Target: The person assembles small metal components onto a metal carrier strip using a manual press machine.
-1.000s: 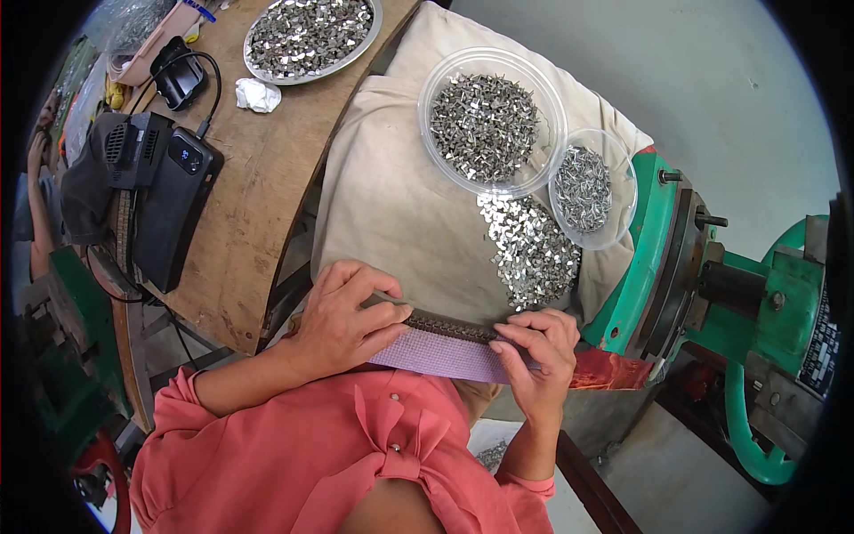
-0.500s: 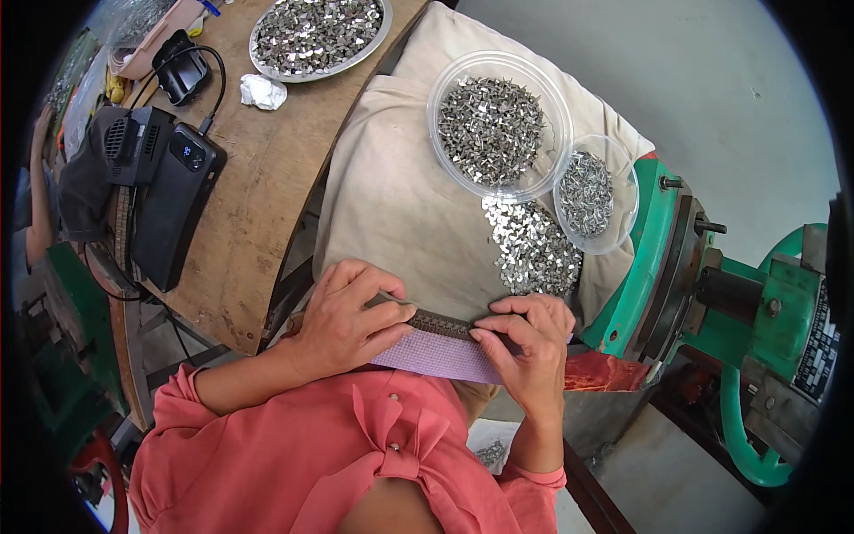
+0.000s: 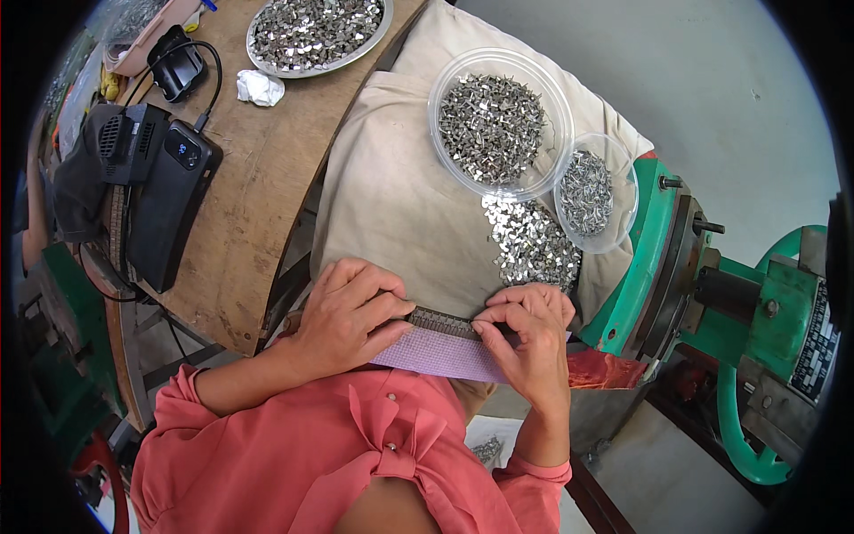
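A dark, narrow metal strip (image 3: 442, 323) with a row of small notches lies across the near edge of the beige cloth, in front of my body. My left hand (image 3: 345, 319) pinches its left end between thumb and fingers. At the other end, my right hand (image 3: 532, 336) is closed, thumb and forefinger pressed together on the strip; whether a small piece is between those fingertips I cannot tell. Purple woven fabric (image 3: 445, 355) lies just below the strip. Beyond my right hand is a loose pile of small shiny metal pieces (image 3: 534, 247).
On the beige cloth (image 3: 382, 178) stand a large clear tub (image 3: 560, 107) and a smaller clear bowl (image 3: 633, 191), both holding small metal parts. Green machinery (image 3: 734, 298) borders the right. A wooden table (image 3: 258, 178) at left carries a metal plate (image 3: 388, 20) of pieces and a black power bank (image 3: 169, 218).
My right hand has shifted slightly, its fingers drawn in closer on the strip's right end. More of the notched strip shows between my hands. The left hand stays put.
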`<state>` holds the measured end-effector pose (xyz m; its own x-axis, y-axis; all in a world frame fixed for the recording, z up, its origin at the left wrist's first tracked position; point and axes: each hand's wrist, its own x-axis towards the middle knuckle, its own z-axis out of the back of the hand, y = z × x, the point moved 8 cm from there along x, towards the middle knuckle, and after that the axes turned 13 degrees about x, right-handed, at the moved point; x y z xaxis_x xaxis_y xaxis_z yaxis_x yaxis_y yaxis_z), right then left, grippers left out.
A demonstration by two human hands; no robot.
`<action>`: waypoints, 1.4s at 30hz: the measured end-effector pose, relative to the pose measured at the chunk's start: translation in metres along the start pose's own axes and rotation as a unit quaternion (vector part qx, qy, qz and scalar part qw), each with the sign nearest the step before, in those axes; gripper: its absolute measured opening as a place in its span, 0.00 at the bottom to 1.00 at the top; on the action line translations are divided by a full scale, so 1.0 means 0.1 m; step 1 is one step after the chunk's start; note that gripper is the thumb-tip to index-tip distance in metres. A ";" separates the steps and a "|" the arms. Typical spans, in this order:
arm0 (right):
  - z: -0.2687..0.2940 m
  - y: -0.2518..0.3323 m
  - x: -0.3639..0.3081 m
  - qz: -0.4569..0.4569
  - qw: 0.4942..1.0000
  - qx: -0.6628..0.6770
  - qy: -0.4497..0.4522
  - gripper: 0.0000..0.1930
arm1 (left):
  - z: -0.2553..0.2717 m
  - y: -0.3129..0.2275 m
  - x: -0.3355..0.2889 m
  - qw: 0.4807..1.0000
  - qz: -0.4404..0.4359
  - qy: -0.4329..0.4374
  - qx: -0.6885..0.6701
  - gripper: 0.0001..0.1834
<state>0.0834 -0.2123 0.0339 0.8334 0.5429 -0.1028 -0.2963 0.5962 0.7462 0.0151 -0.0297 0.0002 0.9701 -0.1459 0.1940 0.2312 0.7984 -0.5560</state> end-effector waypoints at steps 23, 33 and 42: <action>0.01 -0.01 0.01 0.006 1.000 0.018 0.004 0.07 | 0.01 0.00 0.00 1.000 0.004 -0.007 0.001 0.13; 0.44 -0.16 -0.34 -0.005 0.974 0.094 -0.207 0.08 | 0.00 -0.01 -0.02 1.000 -0.015 -0.012 0.003 0.13; 0.39 -0.35 -0.80 -0.044 0.935 0.165 -0.310 0.08 | -0.02 -0.02 -0.04 1.000 -0.026 0.003 0.008 0.11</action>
<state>0.0454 -0.2999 0.0416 0.9884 -0.0073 0.1517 -0.1395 0.3514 0.9258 0.0110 -0.0322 -0.0011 0.9573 -0.1908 0.2170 0.2799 0.7991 -0.5321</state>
